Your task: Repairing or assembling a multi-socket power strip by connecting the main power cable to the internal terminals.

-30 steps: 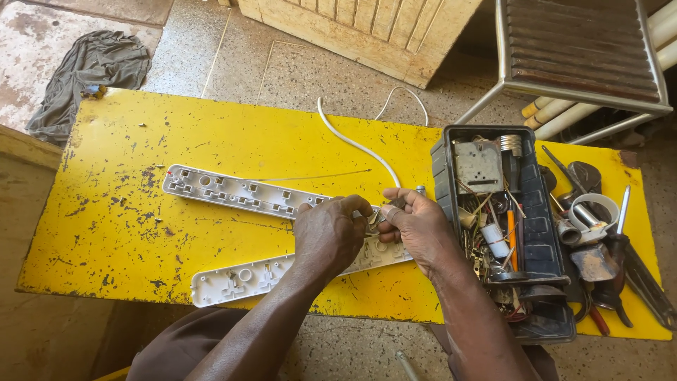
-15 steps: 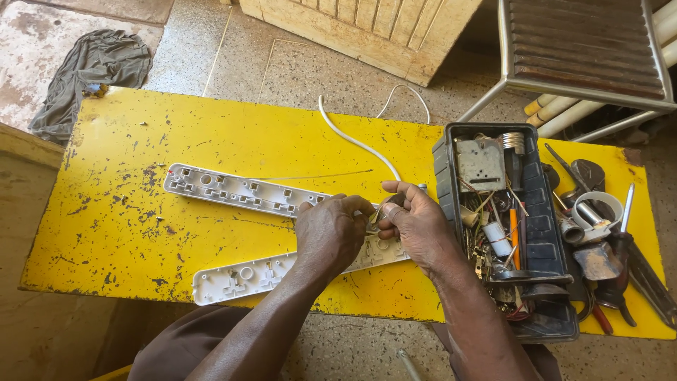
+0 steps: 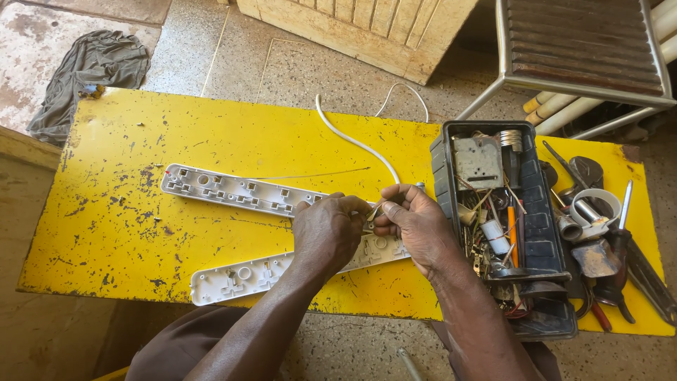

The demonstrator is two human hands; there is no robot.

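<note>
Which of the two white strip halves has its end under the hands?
The nearer white half, by the table's front edge: its right end runs beneath both hands. The farther half stops just left of them.

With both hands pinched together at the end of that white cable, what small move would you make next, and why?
Probably ease the white cable end down toward the open white plastic socket-strip half below. Both the left hand and right hand meet at that end, right above the strip; what the fingertips pinch is hidden.

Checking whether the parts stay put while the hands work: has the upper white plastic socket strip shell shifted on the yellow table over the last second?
No. The upper white plastic socket strip shell lies at the same spot and angle relative to the yellow table.
</note>
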